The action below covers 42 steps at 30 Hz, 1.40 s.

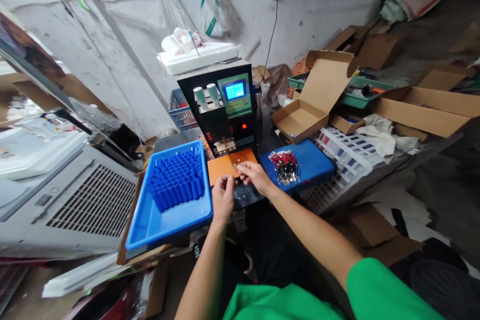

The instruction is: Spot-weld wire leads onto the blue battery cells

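Note:
My left hand [224,196] is at the front edge of an orange board [219,167], its thumb and fingers pinched together. Whatever they may hold is too small to make out. Just to the right, my right hand [255,176] is closed in a pinch over the board. A tiny pale tip shows above its fingers, but its kind is unclear. Behind the board stands a black bench machine [202,122] with a lit blue screen and two pale cylinders on its front. Its metal electrode holder [224,146] sits low, just beyond my hands.
At left, a blue tray [137,225] holds rows of blue-wrapped cylinders [176,180]. Red and black wire leads [285,166] lie bundled on a blue pad [313,160] at right. Beyond are an open cardboard box [300,117] and a white plastic basket [345,152].

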Motion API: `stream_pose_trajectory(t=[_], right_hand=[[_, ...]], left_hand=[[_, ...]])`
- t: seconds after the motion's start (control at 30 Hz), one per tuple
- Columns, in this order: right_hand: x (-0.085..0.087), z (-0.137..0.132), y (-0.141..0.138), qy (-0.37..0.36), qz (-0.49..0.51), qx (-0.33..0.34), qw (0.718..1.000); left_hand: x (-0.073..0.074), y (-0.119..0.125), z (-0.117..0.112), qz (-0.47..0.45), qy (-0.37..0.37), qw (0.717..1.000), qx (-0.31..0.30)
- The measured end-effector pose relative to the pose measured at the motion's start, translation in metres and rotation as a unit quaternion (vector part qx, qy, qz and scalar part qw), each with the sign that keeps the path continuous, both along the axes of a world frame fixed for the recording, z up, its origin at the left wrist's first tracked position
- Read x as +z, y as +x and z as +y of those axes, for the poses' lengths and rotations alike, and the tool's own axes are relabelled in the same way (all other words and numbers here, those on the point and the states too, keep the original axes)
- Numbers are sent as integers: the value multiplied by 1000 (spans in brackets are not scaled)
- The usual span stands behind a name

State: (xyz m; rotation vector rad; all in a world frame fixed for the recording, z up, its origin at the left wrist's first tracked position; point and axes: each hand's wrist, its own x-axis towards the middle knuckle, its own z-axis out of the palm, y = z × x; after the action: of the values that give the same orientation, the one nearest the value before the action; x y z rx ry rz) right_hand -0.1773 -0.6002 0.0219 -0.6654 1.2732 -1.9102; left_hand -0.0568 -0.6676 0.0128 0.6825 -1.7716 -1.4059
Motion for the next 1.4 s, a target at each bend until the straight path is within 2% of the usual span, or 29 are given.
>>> stream_pose_trajectory(t=[0.13,0.33,0.5,0.7,0.83,0.9,0.97,1.03,1.07,1.13,1.23,1.3,1.4], right_hand=[[-6,1,11,-11,58,74,996],[-10,4,17,8,100,98,990],[-11,1,20,12,130,109,985],[-11,0,23,29,169,114,979],[-12,3,26,25,190,120,974],[-14,4,26,23,204,104,973],[-15,5,23,19,212,74,974],[-16,4,18,11,215,40,976],[-17,2,16,6,216,26,976],[-17,-1,10,0,217,11,976],[-19,-9,5,-2,210,10,978],[-21,-13,3,-1,205,9,979],[-24,-16,2,-4,191,9,981]], left_hand=[[-1,11,-2,4,63,997,-39],[2,26,4,-6,109,992,-58],[4,34,5,-13,118,992,-33],[6,40,10,-32,63,998,0],[5,47,13,-51,39,998,-3],[6,54,5,-67,16,998,-4],[10,65,-14,-100,-55,993,20],[15,77,-41,-167,-177,968,64],[17,83,-56,-216,-247,941,78],[21,90,-83,-330,-359,870,76],[21,92,-109,-442,-448,776,34],[19,89,-116,-474,-473,743,10],[14,86,-117,-477,-487,732,2]])
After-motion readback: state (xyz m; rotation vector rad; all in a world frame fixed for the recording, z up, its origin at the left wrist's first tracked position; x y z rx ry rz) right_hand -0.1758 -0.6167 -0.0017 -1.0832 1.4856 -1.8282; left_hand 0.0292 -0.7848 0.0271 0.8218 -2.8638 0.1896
